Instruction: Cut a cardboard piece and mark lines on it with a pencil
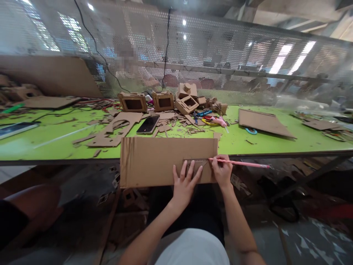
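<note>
A rectangular cardboard sheet point(153, 162) reaches from the table's front edge toward my lap. My left hand point(184, 182) lies flat on it with fingers spread, pressing on a clear ruler point(203, 162) that looks like a set square. The fingers cover part of this ruler. My right hand point(223, 171), near the sheet's right end, grips a pink pencil point(248, 163) close to its point. The point meets the cardboard by the ruler's upper right corner, and the pencil's other end sticks out to the right.
On the green table point(63, 136) are a phone point(148, 124), a cut cardboard piece point(116, 129), many scraps, and several box-like cardboard models point(132, 102). Pliers point(209, 122), a pink glue gun point(220, 121) and a cardboard panel point(263, 123) over blue-handled scissors point(250, 131) lie rightward. A person's leg point(35, 209) shows left.
</note>
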A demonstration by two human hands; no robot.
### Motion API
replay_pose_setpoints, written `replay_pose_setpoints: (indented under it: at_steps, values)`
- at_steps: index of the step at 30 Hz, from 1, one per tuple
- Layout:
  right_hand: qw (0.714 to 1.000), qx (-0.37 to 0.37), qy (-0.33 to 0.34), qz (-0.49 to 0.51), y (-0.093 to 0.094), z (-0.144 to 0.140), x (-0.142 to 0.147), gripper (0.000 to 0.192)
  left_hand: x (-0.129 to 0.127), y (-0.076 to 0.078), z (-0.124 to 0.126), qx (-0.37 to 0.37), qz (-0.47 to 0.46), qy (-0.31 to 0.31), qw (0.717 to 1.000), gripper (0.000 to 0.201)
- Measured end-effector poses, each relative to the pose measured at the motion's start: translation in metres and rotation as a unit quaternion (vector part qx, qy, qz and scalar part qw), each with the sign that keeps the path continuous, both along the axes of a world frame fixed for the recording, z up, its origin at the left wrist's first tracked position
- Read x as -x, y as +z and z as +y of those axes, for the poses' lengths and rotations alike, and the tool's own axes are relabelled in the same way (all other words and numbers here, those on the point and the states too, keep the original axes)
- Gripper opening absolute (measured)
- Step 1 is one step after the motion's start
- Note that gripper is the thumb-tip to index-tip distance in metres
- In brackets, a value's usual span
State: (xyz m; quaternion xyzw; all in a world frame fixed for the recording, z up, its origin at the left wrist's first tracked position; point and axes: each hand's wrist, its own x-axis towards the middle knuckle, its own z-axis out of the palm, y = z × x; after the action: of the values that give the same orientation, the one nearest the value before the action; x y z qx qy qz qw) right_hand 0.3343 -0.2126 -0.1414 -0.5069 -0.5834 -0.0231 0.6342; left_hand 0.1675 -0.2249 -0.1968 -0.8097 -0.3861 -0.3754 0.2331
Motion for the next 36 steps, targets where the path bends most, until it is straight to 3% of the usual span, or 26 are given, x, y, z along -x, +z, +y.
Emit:
replay_pose_setpoints:
  at_steps: [4,7,10,12,14,19,27,36]
  values:
    - [1.0,0.012,0.019,0.009,0.0,-0.002,0.002,0.012,0.0,0.001,0.0,0.006,0.001,0.002,1.0,0.063]
    - [0.993,-0.006,0.011,0.117,-0.009,-0.007,0.001,0.017,0.001,0.001,-0.001,0.007,-0.001,0.0,1.0,0.061]
    - [0.979,-0.032,-0.046,0.195,-0.028,-0.018,-0.001,0.023,0.002,0.003,-0.002,0.015,-0.002,0.0,1.0,0.062]
    - [0.97,-0.045,-0.117,0.207,-0.043,-0.026,-0.001,0.022,0.002,0.005,-0.004,0.021,0.001,0.002,1.0,0.063]
    - [0.968,-0.032,-0.143,0.202,-0.057,-0.034,0.0,0.024,0.003,0.007,-0.005,0.028,0.006,0.005,1.0,0.063]
    - [0.968,0.09,-0.018,0.233,-0.07,-0.044,0.004,0.03,0.005,0.012,-0.008,0.046,0.019,0.011,0.999,0.063]
    - [0.944,0.1,-0.019,0.315,-0.071,-0.042,0.026,0.029,-0.004,0.017,-0.016,0.066,0.025,0.004,0.997,0.056]
    - [0.961,0.1,0.0,0.259,-0.074,-0.051,0.041,0.023,-0.033,0.022,-0.017,0.061,0.058,-0.048,0.995,0.052]
